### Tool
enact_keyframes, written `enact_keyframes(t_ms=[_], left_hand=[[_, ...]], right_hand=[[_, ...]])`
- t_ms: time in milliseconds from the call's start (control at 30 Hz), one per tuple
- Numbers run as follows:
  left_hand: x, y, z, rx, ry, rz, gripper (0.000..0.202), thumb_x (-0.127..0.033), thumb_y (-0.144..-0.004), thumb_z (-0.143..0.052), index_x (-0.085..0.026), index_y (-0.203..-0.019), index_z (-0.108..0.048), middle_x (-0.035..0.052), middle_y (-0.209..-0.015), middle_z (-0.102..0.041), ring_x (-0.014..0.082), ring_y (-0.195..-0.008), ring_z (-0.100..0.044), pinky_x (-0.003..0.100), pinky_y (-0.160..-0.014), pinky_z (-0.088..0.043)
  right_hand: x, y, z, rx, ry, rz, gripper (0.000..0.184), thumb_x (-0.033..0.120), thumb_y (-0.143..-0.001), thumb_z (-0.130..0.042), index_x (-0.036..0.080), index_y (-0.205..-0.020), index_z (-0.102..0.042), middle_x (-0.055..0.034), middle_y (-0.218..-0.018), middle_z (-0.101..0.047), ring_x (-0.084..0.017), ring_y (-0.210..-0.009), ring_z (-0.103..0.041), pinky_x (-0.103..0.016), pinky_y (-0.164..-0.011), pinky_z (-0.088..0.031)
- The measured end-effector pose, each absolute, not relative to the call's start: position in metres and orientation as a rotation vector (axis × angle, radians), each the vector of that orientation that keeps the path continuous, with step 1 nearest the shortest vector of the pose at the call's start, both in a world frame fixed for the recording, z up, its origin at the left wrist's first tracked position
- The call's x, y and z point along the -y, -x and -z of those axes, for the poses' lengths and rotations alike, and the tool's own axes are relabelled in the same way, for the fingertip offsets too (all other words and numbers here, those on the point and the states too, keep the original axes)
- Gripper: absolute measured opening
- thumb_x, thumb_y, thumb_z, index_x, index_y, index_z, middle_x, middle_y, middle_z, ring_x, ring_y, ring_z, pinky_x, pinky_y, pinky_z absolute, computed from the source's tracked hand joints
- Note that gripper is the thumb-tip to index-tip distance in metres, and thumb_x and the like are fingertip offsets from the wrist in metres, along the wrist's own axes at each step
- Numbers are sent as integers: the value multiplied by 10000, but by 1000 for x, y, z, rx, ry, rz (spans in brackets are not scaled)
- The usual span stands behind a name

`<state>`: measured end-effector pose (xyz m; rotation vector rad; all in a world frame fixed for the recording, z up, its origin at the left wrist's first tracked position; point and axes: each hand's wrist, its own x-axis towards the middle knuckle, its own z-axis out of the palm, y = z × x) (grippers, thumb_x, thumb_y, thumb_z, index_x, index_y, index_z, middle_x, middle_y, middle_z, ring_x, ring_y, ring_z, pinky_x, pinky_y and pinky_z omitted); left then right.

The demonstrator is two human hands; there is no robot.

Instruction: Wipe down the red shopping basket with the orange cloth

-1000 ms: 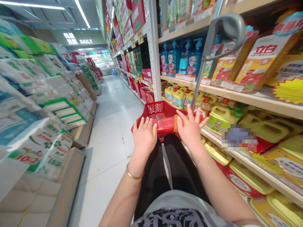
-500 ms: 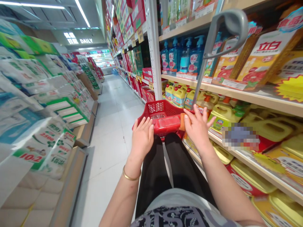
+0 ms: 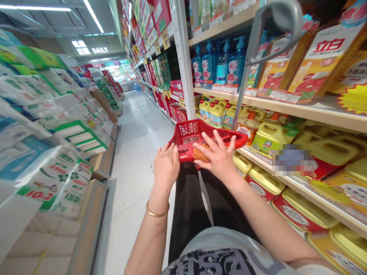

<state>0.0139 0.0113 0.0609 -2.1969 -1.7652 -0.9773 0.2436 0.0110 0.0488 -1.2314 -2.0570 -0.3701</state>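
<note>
A red plastic shopping basket [image 3: 192,131] stands in the aisle in front of me, its grey pull handle [image 3: 272,23] raised up at the right. My left hand [image 3: 165,165] is curled over the basket's near rim at the left corner. My right hand [image 3: 216,156] lies with fingers spread across the near rim, over an orange object that it mostly hides. A gold bangle [image 3: 156,211] sits on my left wrist.
Shelves on the right carry yellow detergent jugs [image 3: 265,138], blue pump bottles [image 3: 219,63] and yellow cartons [image 3: 318,63]. Stacked paper-goods packs [image 3: 51,126] line the left side. The white tiled aisle floor [image 3: 134,126] runs ahead between them.
My right hand has slid left along the basket's near rim, from the right corner toward the middle. The basket has shifted a little up and right in view. My left hand stays on the rim.
</note>
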Motion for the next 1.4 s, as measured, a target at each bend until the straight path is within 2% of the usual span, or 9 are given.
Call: enact_keyframes(t_ms=[200, 300, 500, 600, 800, 1000, 1167, 1267, 1400], left_hand=[[-12, -17, -59, 1797, 2158, 1062, 552, -400, -1156, -283, -173, -1338, -751, 104, -1467, -705, 309, -1487, -572, 598, -1295, -371], [-11, -16, -59, 1797, 2159, 1052, 575, -389, -1158, -255, -153, -1357, -739, 110, -1468, -704, 313, -1485, -573, 599, -1294, -370], [-9, -13, -62, 1774, 2222, 1009, 574, -371, -1160, -230, -160, -1403, -706, 111, -1491, -688, 292, -1502, -556, 588, -1289, -382], [-9, -14, -62, 1771, 2220, 1035, 559, -375, -1159, -251, -169, -1380, -721, 107, -1478, -697, 280, -1487, -573, 577, -1293, -383], [-10, -18, -58, 1776, 2167, 1102, 564, -395, -1159, -264, -169, -1332, -751, 98, -1452, -716, 279, -1465, -596, 564, -1294, -379], [-9, -15, -59, 1763, 2160, 1090, 568, -400, -1159, -258, -162, -1352, -736, 110, -1457, -710, 285, -1458, -603, 572, -1285, -385], [-11, -13, -59, 1733, 2172, 1074, 545, -388, -1157, -264, -195, -1352, -735, 108, -1448, -718, 287, -1448, -613, 587, -1272, -397], [-11, -14, -56, 1742, 2155, 1071, 530, -392, -1150, -289, -190, -1374, -724, 120, -1485, -691, 313, -1462, -597, 602, -1260, -409], [-10, -15, -54, 1733, 2155, 1077, 518, -419, -1141, -332, -181, -1426, -694, 127, -1525, -659, 324, -1491, -565, 589, -1259, -419]], right_hand=[[-30, -288, -60, 1687, 1561, 273, 438, 478, -1093, -496, 383, -1486, -664, -33, -1754, -391, -456, -1657, -189, -879, -1213, -87], [-23, -243, -65, 1805, 1467, 313, 425, 491, -1076, -533, 391, -1459, -687, -14, -1740, -416, -457, -1652, -200, -873, -1226, -53], [-9, -187, -57, 2100, 1048, 432, 520, 513, -1041, -629, 390, -1545, -596, -20, -1713, -461, -359, -1633, -311, -749, -1300, 85], [-15, -225, -51, 2055, 1118, 410, 514, 542, -1029, -642, 383, -1517, -628, -29, -1701, -481, -359, -1629, -324, -732, -1313, 43], [-32, -288, -57, 1660, 1496, 213, 400, 440, -1102, -461, 369, -1374, -746, -13, -1637, -565, -379, -1620, -334, -808, -1273, -101], [-8, -224, -70, 1961, 1336, 250, 385, 465, -1082, -538, 387, -1409, -726, 15, -1687, -492, -390, -1639, -291, -794, -1294, -51], [-42, -215, -99, 2225, 1358, -33, 362, 535, -1093, -513, 467, -1367, -740, 47, -1629, -563, -407, -1566, -436, -838, -1250, -172], [-75, -245, -112, 2291, 1431, -199, 348, 528, -1100, -485, 504, -1301, -768, 72, -1601, -588, -393, -1531, -492, -826, -1256, -166], [-76, -290, -101, 2062, 1667, -178, 395, 463, -1102, -438, 475, -1287, -787, 66, -1583, -605, -408, -1512, -509, -852, -1231, -201]])
